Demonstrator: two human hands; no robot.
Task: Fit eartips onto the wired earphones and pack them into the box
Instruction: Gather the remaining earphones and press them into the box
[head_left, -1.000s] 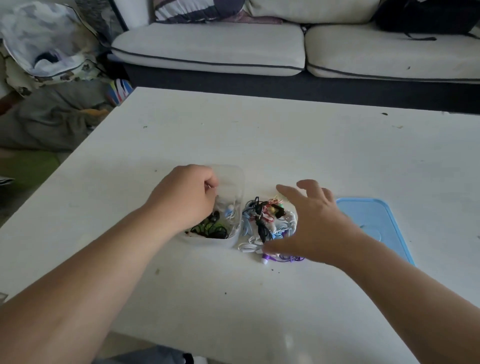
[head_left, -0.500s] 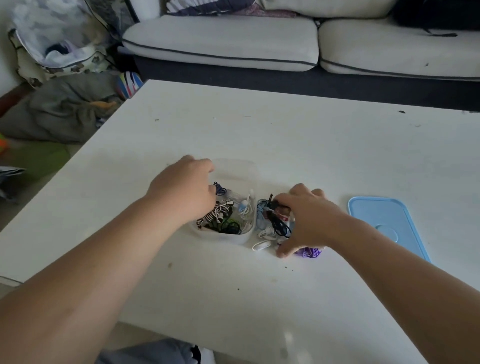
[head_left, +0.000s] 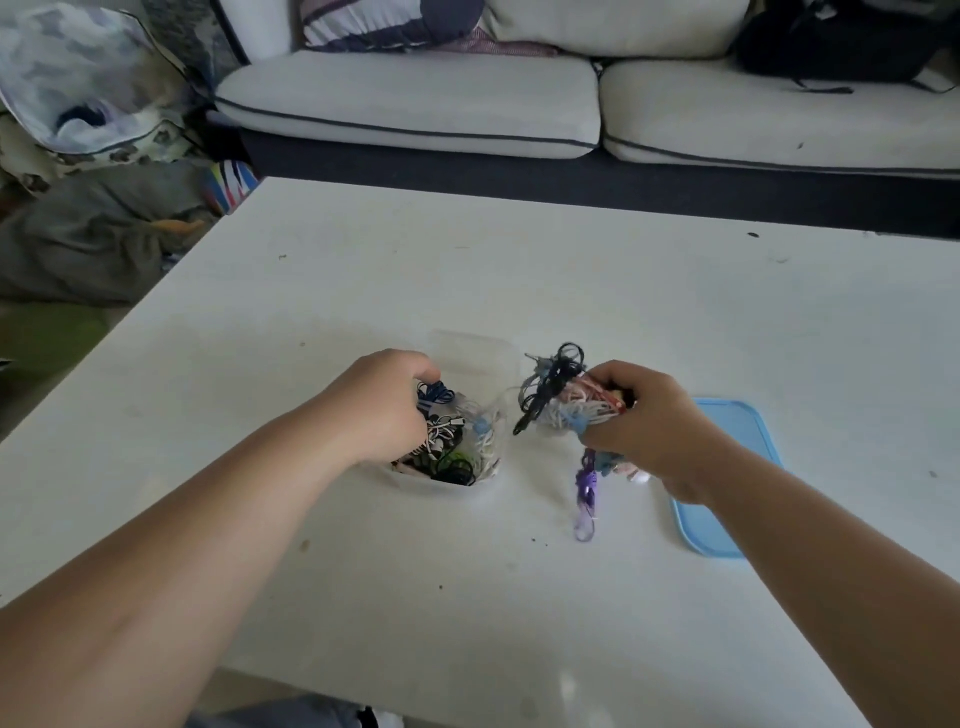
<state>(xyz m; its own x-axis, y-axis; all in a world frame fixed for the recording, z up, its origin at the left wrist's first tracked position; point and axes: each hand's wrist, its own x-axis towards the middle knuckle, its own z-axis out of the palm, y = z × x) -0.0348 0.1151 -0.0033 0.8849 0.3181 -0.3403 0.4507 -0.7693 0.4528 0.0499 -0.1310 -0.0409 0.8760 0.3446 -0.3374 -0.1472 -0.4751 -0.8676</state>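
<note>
Nearby, blue lid (head_left: 740, 423), sofa (head_left: 415, 104) beyond table (head_left: 519, 270)

A home living room here: a low white table (head_left: 467, 270) under the left hand (head_left: 379, 410), a pale sofa (head_left: 415, 114) straight beyond it with a striped cushion (head_left: 384, 21), and to its left what looks like heaped laundry (head_left: 88, 249).

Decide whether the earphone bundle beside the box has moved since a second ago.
Yes: the right hand has lifted the earphone bundle off the table beside the box.
</note>
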